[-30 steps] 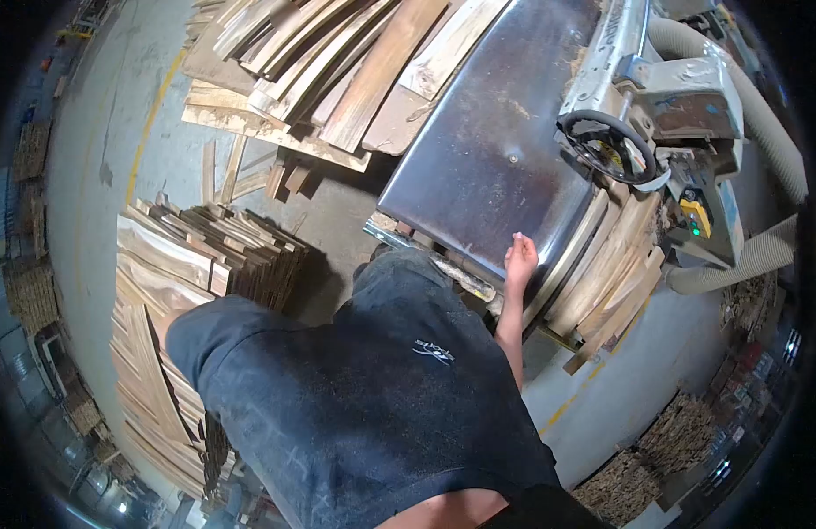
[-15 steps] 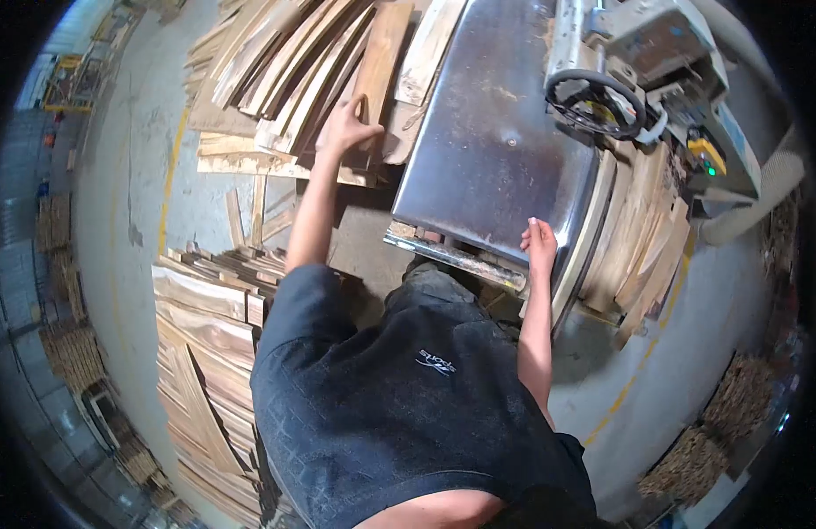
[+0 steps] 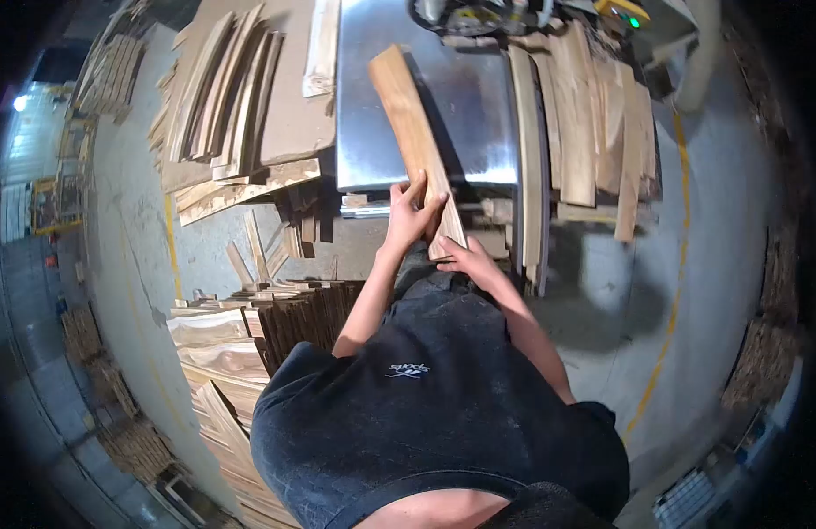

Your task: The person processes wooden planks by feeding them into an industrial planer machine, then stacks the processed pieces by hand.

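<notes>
A long wooden board (image 3: 412, 128) slants from the front of my body out over a shiny metal machine table (image 3: 364, 132). My left hand (image 3: 412, 212) is wrapped round its side, a little short of the table's front edge, thumb and fingers gripping it. At the near end my right hand (image 3: 468, 261) holds the board, with fingers on its face and edge. The far end of the board lies over the metal surface and casts a dark shadow beside it.
Several loose boards (image 3: 223, 97) lie on a brown sheet at the left. More planks (image 3: 571, 115) stand along the table's right side. A tall timber stack (image 3: 218, 353) is by my left arm. A black handwheel (image 3: 465, 16) sits at the table's far end.
My left hand has brought a board from the pile at the left to in front of me. My right hand has come off the table's edge and taken the near end. The view has turned.
</notes>
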{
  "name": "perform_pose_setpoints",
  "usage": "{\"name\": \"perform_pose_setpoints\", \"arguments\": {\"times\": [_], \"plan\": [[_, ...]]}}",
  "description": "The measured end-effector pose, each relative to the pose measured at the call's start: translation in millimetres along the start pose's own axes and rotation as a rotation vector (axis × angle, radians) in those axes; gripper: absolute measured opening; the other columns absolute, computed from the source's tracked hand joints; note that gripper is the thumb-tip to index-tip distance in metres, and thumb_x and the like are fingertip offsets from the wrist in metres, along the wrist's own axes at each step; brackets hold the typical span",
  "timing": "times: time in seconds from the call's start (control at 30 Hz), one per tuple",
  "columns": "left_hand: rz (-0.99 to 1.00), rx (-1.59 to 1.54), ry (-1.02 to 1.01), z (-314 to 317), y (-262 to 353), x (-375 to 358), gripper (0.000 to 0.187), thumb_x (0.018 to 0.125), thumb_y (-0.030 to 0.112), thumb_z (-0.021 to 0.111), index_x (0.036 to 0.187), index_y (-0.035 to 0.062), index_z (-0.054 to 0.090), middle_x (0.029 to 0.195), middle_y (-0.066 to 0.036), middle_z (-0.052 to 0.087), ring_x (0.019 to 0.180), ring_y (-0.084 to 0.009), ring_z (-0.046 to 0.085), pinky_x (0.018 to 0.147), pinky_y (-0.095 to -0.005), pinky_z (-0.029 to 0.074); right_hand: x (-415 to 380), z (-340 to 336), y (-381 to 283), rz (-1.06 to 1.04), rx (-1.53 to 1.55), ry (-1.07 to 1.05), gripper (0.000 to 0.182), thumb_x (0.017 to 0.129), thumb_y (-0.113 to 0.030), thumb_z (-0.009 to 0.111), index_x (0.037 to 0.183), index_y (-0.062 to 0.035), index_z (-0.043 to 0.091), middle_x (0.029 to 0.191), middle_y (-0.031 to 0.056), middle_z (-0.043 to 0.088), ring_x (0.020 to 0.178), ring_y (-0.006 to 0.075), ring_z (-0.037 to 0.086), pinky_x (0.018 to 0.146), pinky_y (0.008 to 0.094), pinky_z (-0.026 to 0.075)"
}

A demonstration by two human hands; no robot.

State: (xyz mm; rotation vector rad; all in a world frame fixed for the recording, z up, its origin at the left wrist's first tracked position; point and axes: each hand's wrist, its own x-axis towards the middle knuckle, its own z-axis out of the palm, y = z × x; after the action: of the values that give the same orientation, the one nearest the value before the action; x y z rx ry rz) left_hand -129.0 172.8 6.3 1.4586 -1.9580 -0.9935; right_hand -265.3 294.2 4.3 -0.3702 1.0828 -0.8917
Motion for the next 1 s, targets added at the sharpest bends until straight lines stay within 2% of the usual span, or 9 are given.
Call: {"name": "perform_pose_setpoints", "arguments": {"times": [0.07, 0.17, 0.27, 0.37, 0.43, 0.47, 0.5, 0.6, 1.0], "plan": [[0.213, 0.35, 0.13, 18, 10, -6, 0.061, 0.076, 0.055, 0.072, 0.124, 0.0181, 0.066, 0.141, -0.037, 0.03, 0.13, -0.052, 0.026, 0.106, -0.0571, 0.026, -8, -19, 18, 0.073, 0.197, -0.014, 0.036, 0.096, -0.029, 0.06, 0.121, -0.0038, 0.055, 0.106, 0.0086, 0.066, 0.091, 0.0194, 0.068, 0.073, 0.031, 0.056], [0.332, 0.441, -0.028, 57, -8, 3, 0.064, 0.077, 0.062, 0.067, 0.128, 0.0244, 0.062, 0.15, -0.03, 0.027, 0.14, -0.0491, 0.02, 0.106, -0.0603, 0.022, 5, -60, 64, 0.061, 0.587, -0.091, 0.027, 0.095, -0.029, 0.061, 0.109, -0.0059, 0.059, 0.091, 0.0093, 0.069, 0.079, 0.0186, 0.069, 0.063, 0.024, 0.053], [0.34, 0.421, -0.064, 83, -9, 13, 0.07, 0.076, 0.067, 0.063, 0.133, 0.0262, 0.058, 0.153, -0.026, 0.026, 0.143, -0.0474, 0.016, 0.108, -0.0638, 0.017, -2, -59, 57, 0.004, 0.555, 0.089, 0.028, 0.095, -0.03, 0.062, 0.111, -0.0074, 0.058, 0.089, 0.01, 0.069, 0.079, 0.0185, 0.069, 0.06, 0.0224, 0.051], [0.337, 0.469, -0.092, 86, -3, 29, 0.072, 0.075, 0.071, 0.061, 0.133, 0.029, 0.057, 0.154, -0.023, 0.027, 0.144, -0.0448, 0.017, 0.108, -0.0648, 0.014, -4, -55, 55, -0.104, 0.466, 0.275, 0.036, 0.095, -0.029, 0.061, 0.121, -0.0045, 0.052, 0.088, 0.0116, 0.068, 0.071, 0.0177, 0.069, 0.053, 0.0217, 0.048], [0.338, 0.478, -0.104, 87, 0, 38, 0.073, 0.074, 0.072, 0.062, 0.134, 0.0304, 0.057, 0.154, -0.022, 0.028, 0.144, -0.0433, 0.017, 0.109, -0.0633, 0.014, 0, -53, 53, -0.304, 0.169, 0.461, 0.064, 0.096, -0.029, 0.059, 0.142, 0.0036, 0.029, 0.089, 0.0146, 0.067, 0.058, 0.0187, 0.067, 0.045, 0.0221, 0.046], [0.346, 0.454, -0.107, 86, 0, 41, 0.073, 0.073, 0.072, 0.062, 0.134, 0.0307, 0.057, 0.154, -0.022, 0.028, 0.144, -0.042, 0.018, 0.109, -0.0626, 0.014, 2, -52, 52, -0.366, 0.111, 0.463, 0.069, 0.098, -0.028, 0.056, 0.15, -0.0013, 0.019, 0.083, 0.0142, 0.067, 0.048, 0.018, 0.064, 0.04, 0.023, 0.044], [0.354, 0.429, -0.113, 86, 0, 43, 0.074, 0.073, 0.072, 0.062, 0.134, 0.0311, 0.057, 0.153, -0.022, 0.029, 0.145, -0.0408, 0.018, 0.11, -0.0618, 0.014, 3, -52, 52, -0.368, 0.12, 0.467, 0.069, 0.098, -0.028, 0.056, 0.15, -0.0013, 0.019, 0.083, 0.0142, 0.067, 0.048, 0.018, 0.064, 0.04, 0.023, 0.044], [0.356, 0.423, -0.1, 86, 4, 46, 0.074, 0.071, 0.071, 0.065, 0.132, 0.0293, 0.059, 0.153, -0.021, 0.03, 0.145, -0.0377, 0.019, 0.111, -0.0595, 0.014, -1, -48, 36, -0.319, 0.01, 0.423, 0.063, 0.101, -0.018, 0.048, 0.154, -0.0225, 0.014, 0.07, 0.0106, 0.065, 0.049, 0.0163, 0.064, 0.041, 0.0237, 0.046], [0.353, 0.363, -0.134, 74, 6, 98, 0.073, 0.074, 0.064, 0.069, 0.134, 0.0227, 0.058, 0.153, -0.025, 0.028, 0.146, -0.0354, 0.018, 0.113, -0.0533, 0.014, 36, -45, -8, -0.349, 0.093, 0.383, 0.062, 0.1, -0.011, 0.046, 0.154, -0.019, 0.016, 0.071, 0.0121, 0.066, 0.054, 0.0193, 0.066, 0.045, 0.0246, 0.05]]}}
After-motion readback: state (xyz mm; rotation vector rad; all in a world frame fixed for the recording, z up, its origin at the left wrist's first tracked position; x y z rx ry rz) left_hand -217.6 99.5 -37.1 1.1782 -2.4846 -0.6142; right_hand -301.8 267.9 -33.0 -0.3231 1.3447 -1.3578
